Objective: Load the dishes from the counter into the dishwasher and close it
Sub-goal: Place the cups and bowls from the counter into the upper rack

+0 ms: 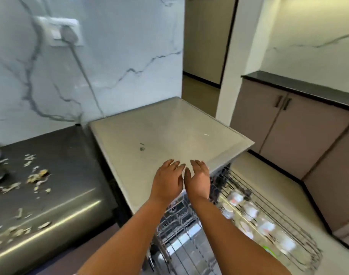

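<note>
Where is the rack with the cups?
In the head view, the wire rack sits low on the right, pulled out below the grey countertop, beside the right hand.

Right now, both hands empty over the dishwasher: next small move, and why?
Probably lower both hands to the pulled-out rack and push it in. The left hand and right hand hover open, holding nothing, over the dishwasher top; the rack already holds blurred dishes and still sticks out.

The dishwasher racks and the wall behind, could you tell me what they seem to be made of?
The racks look like thin metal wire, shiny and probably coated or plated: a see-through grid of rods with bright glints. The wall looks like polished marble or a marble-look slab: white with grey veins and a soft sheen.
</note>
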